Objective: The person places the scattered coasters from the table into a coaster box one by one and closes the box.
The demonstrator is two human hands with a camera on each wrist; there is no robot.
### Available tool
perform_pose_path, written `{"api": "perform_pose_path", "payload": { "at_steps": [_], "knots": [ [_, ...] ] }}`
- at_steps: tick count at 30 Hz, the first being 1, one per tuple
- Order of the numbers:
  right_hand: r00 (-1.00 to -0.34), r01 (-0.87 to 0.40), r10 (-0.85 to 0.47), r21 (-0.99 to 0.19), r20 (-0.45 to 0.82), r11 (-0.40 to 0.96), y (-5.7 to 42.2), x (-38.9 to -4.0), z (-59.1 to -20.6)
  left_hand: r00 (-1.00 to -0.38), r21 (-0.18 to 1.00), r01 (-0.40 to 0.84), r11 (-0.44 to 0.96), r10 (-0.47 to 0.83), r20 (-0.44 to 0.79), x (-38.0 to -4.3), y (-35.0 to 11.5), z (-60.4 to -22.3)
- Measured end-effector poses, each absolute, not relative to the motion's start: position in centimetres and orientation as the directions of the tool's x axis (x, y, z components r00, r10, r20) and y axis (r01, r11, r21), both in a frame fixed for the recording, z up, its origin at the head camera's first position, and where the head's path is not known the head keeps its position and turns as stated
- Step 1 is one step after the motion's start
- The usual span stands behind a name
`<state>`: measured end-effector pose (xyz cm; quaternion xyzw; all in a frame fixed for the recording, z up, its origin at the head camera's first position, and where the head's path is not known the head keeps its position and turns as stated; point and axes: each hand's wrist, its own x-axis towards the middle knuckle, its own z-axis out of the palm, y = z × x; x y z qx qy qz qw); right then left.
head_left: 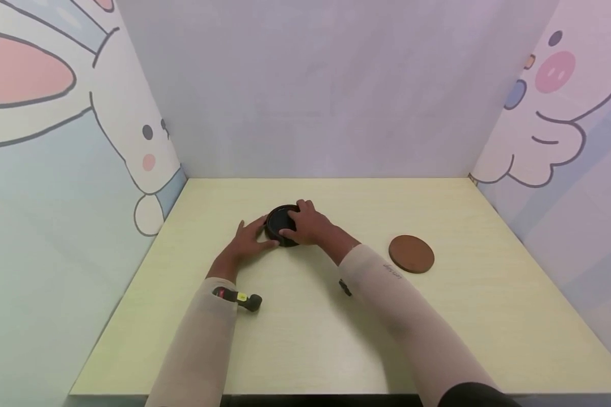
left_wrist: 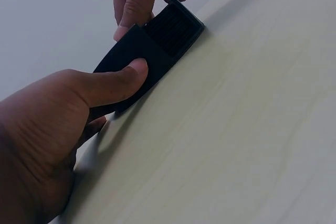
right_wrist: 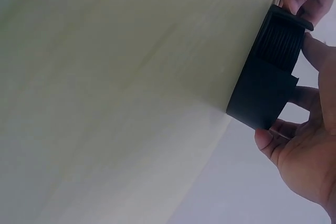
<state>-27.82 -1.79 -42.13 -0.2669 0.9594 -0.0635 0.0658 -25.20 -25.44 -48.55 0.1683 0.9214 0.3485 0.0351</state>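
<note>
A round black coaster holder [head_left: 281,223] with a raised rim stands on the table, left of the middle. A gap in its side wall shows a ridged stack of thin dark layers [left_wrist: 170,29]. My left hand [head_left: 249,240] grips the holder from the left, its thumb flat along the outer wall in the left wrist view. From the right and above, my right hand [head_left: 310,223] holds the holder by its top, thumb and fingers spread over the rim. What lies under its fingertips is partly hidden. Off to the right lies a flat round brown coaster [head_left: 411,254].
The pale wooden table [head_left: 295,328] ends at a grey back wall [head_left: 305,90]. Printed side walls with cartoon animals stand left and right. A small camera [head_left: 249,301] is strapped to the left wrist.
</note>
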Motion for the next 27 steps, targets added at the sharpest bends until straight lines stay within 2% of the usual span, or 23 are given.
{"api": "perform_pose_path", "payload": {
  "at_steps": [13,27],
  "knots": [
    [-0.868,-0.415,-0.493,-0.454,-0.063,0.789,2.4,-29.0,-39.3,-0.942,0.65,0.295,0.7,0.328,0.074,-25.2,-25.5,-48.3],
    [-0.909,-0.322,-0.412,-0.534,-0.055,0.781,9.0,-29.0,-38.7,-0.939,0.64,0.296,0.709,0.339,0.06,-25.3,-25.3,-48.5]
  ]
}}
